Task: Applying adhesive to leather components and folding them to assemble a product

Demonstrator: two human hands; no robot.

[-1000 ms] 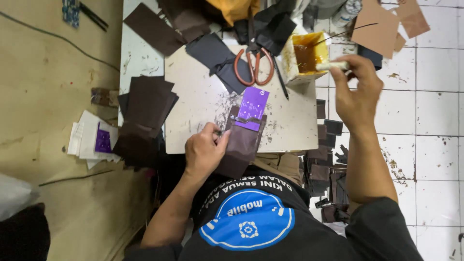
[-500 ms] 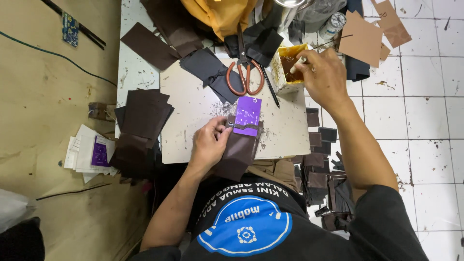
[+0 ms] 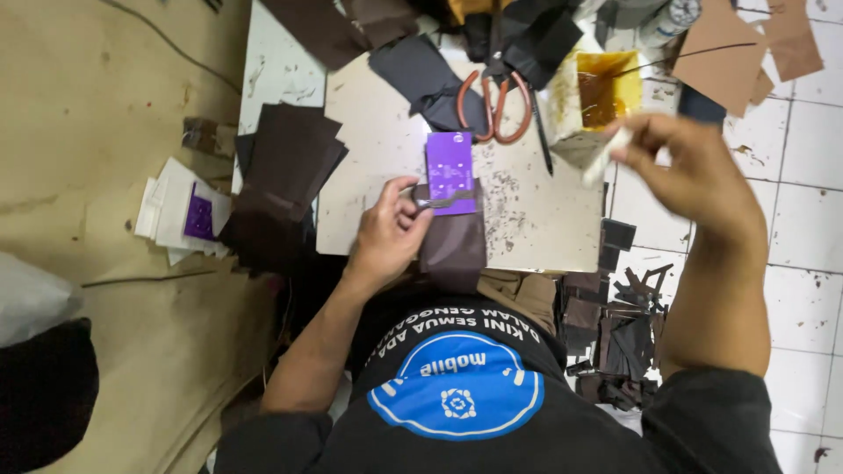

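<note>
left hand [image 3: 386,235]: pins purple template [image 3: 450,172] on brown leather pc [image 3: 454,241]. right hand [image 3: 694,171]: pinches pale brush [image 3: 604,156] by glue tub [image 3: 590,96]. glue apparently not yet applied.

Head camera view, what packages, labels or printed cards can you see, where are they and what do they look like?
Purple card: rectangular, on the pale work board, lower edge under the left hand.
Second purple card: small square, on a white paper stack at the left.
Open carton: whitish, amber liquid inside, at the board's far right, beside the right hand.
Shirt emblem: round, blue and white.
</note>
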